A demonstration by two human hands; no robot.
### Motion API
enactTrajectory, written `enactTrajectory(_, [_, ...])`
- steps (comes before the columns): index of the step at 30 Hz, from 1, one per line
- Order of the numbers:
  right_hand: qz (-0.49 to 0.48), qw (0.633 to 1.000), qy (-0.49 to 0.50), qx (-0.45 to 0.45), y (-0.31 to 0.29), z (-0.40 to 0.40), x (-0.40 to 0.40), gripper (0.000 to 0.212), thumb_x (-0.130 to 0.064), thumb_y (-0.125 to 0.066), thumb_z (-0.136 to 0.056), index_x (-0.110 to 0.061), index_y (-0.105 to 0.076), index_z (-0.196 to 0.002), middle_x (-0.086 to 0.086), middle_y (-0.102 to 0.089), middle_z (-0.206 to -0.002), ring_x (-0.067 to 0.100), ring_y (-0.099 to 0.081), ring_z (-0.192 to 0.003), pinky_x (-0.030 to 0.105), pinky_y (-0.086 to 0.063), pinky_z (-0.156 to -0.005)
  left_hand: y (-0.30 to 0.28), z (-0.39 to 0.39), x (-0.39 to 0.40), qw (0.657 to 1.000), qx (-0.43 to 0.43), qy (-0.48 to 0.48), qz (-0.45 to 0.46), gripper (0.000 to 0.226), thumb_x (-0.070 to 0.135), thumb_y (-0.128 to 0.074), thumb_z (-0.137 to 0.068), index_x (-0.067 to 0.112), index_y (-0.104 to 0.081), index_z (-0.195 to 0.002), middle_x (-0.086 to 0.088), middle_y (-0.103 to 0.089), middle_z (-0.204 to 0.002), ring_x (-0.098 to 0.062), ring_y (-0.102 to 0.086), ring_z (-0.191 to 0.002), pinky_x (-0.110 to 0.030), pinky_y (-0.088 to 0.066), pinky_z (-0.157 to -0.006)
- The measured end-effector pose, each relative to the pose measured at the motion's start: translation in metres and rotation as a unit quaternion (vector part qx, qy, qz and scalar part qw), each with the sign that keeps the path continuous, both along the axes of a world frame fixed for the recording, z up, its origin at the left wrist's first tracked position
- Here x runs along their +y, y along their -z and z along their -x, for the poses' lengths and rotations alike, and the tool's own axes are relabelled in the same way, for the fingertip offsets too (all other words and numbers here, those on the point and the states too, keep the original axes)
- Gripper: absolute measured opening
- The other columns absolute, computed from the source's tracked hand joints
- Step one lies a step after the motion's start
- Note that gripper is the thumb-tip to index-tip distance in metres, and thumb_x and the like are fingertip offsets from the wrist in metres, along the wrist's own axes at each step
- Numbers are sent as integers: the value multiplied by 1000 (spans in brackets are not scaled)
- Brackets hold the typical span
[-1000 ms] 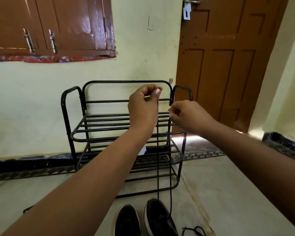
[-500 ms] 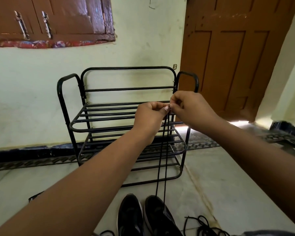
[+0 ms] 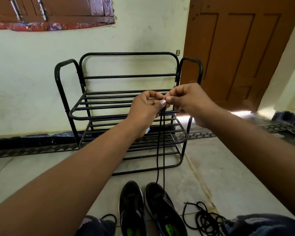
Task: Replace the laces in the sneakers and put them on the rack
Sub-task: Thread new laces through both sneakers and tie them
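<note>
At the far left, brown cabinet doors [image 3: 58, 7] are seen high on the pale wall. Below them, a black metal shoe rack [image 3: 126, 116] is placed against the wall, with nothing seen on its bars. In front of the rack, the left hand [image 3: 146, 109] is raised, and the two ends of a black lace [image 3: 161, 147] are pinched between its thumb and fingers. Just beside it, touching at the fingertips, the right hand [image 3: 189, 101] is closed on the same lace ends. From the hands, both strands are hung down to the right sneaker [image 3: 162, 208], which is set on the floor beside the left sneaker [image 3: 131, 208]. A loose black lace [image 3: 203, 217] is lying further right, and a wooden door [image 3: 237, 53] is behind.
</note>
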State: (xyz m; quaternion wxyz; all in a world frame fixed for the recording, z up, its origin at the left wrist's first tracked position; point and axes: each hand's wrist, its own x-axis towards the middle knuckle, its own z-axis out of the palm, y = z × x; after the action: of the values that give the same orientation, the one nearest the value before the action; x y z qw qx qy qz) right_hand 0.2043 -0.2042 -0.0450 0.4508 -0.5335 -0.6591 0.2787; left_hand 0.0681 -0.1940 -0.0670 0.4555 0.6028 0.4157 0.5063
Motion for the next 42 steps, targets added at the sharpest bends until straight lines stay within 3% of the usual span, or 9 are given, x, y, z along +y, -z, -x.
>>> enactTrajectory(6, [-85, 992, 64, -64, -4, 10, 4, 17, -10, -58, -91, -17, -65, -76, -2, -62, -74, 12, -55, -70, 33, -50, -72, 0, 6, 0, 996, 84, -12, 5, 3, 11, -61, -91, 11, -63, -92, -12, -69, -92, -16, -63, -81, -30, -51, -73])
enactTrajectory(11, [-131, 977, 96, -140, -1, 24, 7, 15, -12, -59, -90, -21, -63, -78, -8, -59, -73, 1, -52, -64, 24, -48, -65, -1, 9, 1, 995, 85, -38, -20, 14, 15, -65, -88, 9, -67, -101, -4, -67, -82, -12, -64, -76, -30, -54, -74])
enactTrajectory(19, [-156, 973, 119, -125, 2, 25, 10, 12, -11, -55, -92, -15, -62, -83, -1, -60, -93, 12, -54, -84, 29, -47, -74, -4, 2, 4, 994, 70, -65, -61, 3, 16, -68, -85, 18, -67, -86, -8, -70, -86, -16, -65, -79, -28, -52, -70])
enactTrajectory(25, [-95, 990, 101, -35, 28, 18, 28, 11, -8, -54, -93, -11, -64, -90, -10, -57, -76, 4, -55, -72, 20, -47, -64, 16, 2, 25, 986, 136, -70, -66, 7, 18, -67, -87, 13, -68, -91, -5, -68, -79, -12, -65, -68, -22, -50, -57])
enactTrajectory(27, [-59, 993, 102, -4, 44, 15, 35, 10, -9, -54, -94, -11, -62, -88, -6, -59, -77, 11, -60, -74, 28, -54, -65, 29, 7, 33, 979, 170, -92, -59, 6, 21, -68, -86, 15, -67, -86, 1, -65, -73, -7, -58, -58, -17, -46, -50])
enactTrajectory(30, [44, 990, 117, 66, 76, 4, 48, 11, -9, -47, -97, -6, -56, -92, 6, -62, -83, 14, -61, -58, 28, -54, -47, 56, 13, 46, 976, 185, -117, -12, 10, 20, -65, -89, 17, -63, -79, -3, -67, -75, -8, -56, -54, -16, -44, -44])
enactTrajectory(34, [154, 966, 103, 178, 125, -9, 57, 12, -3, -37, -99, -3, -49, -97, 15, -60, -82, 22, -59, -49, 30, -51, -41, 87, 19, 61, 979, 130, -144, 63, 21, 9, -52, -95, 12, -58, -75, -11, -68, -82, -14, -60, -61, -26, -56, -59])
enactTrajectory(39, [211, 973, 88, 19, 197, -31, 59, 22, 3, -40, -94, -7, -51, -77, 12, -55, -69, 23, -55, -51, 35, -52, -50, 144, 38, 80, 958, 84, -221, 163, 23, 3, -53, -94, 10, -52, -71, -12, -63, -75, -15, -62, -59, -22, -55, -53])
enactTrajectory(42, [262, 962, 63, -51, 233, -36, 49, 28, 9, -44, -88, -8, -55, -69, 6, -54, -64, 21, -52, -51, 34, -52, -52, 199, 45, 59, 957, 149, -140, 208, 22, -2, -53, -91, 7, -54, -71, -13, -64, -74, -18, -62, -60, -25, -56, -55])
